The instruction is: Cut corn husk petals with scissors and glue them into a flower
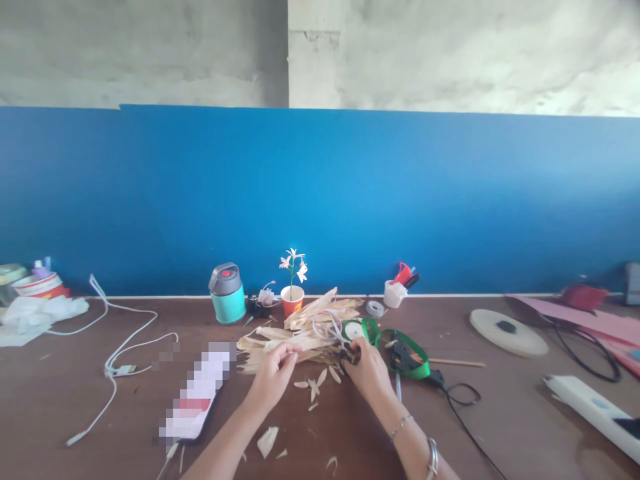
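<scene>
My left hand [275, 373] is closed in a pinch at the near edge of a pile of dried corn husks [305, 343]. What sits between its fingertips is too small to make out. My right hand [367, 370] is closed around the black handles of a pair of scissors [345, 357], whose blades I cannot see clearly. Cut petal-shaped husk pieces [314, 388] lie on the table between my hands. Just beyond my right hand is a roll of green ribbon [370, 328]. A black glue gun [400, 357] rests partly inside a loop of that ribbon.
Husk flowers [293, 263] stand in a paper cup [293, 308] behind the pile. A teal flask [227, 300] is left of it, tape [375, 308] and a pen cup [395, 293] right. A phone [197, 400] and white cables [113, 360] lie left; a pale disc [487, 337] lies right.
</scene>
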`<state>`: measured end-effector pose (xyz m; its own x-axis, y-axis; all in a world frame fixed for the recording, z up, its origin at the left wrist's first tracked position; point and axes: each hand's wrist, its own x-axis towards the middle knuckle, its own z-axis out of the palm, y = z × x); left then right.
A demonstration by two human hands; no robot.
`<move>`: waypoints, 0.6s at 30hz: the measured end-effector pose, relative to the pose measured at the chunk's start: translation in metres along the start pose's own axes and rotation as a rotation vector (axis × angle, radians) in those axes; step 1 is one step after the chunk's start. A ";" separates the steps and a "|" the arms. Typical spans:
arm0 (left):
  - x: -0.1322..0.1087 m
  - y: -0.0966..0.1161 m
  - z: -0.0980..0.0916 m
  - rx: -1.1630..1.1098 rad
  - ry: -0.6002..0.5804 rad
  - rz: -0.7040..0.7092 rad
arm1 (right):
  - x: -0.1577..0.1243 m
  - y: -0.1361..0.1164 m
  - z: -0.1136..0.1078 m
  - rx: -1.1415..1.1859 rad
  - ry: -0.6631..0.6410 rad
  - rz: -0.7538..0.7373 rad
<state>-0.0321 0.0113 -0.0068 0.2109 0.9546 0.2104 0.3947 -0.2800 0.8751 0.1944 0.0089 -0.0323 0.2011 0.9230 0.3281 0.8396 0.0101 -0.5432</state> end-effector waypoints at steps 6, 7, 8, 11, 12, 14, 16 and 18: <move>-0.009 0.007 0.004 0.301 -0.123 0.294 | -0.001 0.001 -0.004 -0.086 -0.025 -0.004; -0.011 0.009 0.005 0.340 -0.161 0.321 | 0.000 -0.001 -0.006 -0.107 -0.041 0.000; -0.012 0.010 0.006 0.372 -0.192 0.335 | 0.001 -0.002 -0.007 -0.125 -0.053 0.003; -0.014 0.011 0.009 0.441 -0.245 0.345 | 0.002 -0.006 -0.011 -0.165 -0.055 0.003; -0.014 0.010 0.010 0.453 -0.253 0.344 | 0.002 -0.006 -0.011 -0.180 -0.046 0.004; -0.015 0.007 0.012 0.468 -0.257 0.341 | 0.002 -0.007 -0.012 -0.203 -0.026 0.007; -0.015 0.004 0.015 0.473 -0.249 0.342 | 0.002 -0.006 -0.011 -0.210 -0.014 0.015; -0.014 0.003 0.017 0.468 -0.239 0.347 | 0.002 -0.005 -0.010 -0.197 -0.015 0.021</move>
<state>-0.0190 -0.0049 -0.0148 0.5693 0.7664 0.2974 0.6058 -0.6357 0.4785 0.1952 0.0066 -0.0209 0.2133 0.9278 0.3061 0.9181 -0.0832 -0.3876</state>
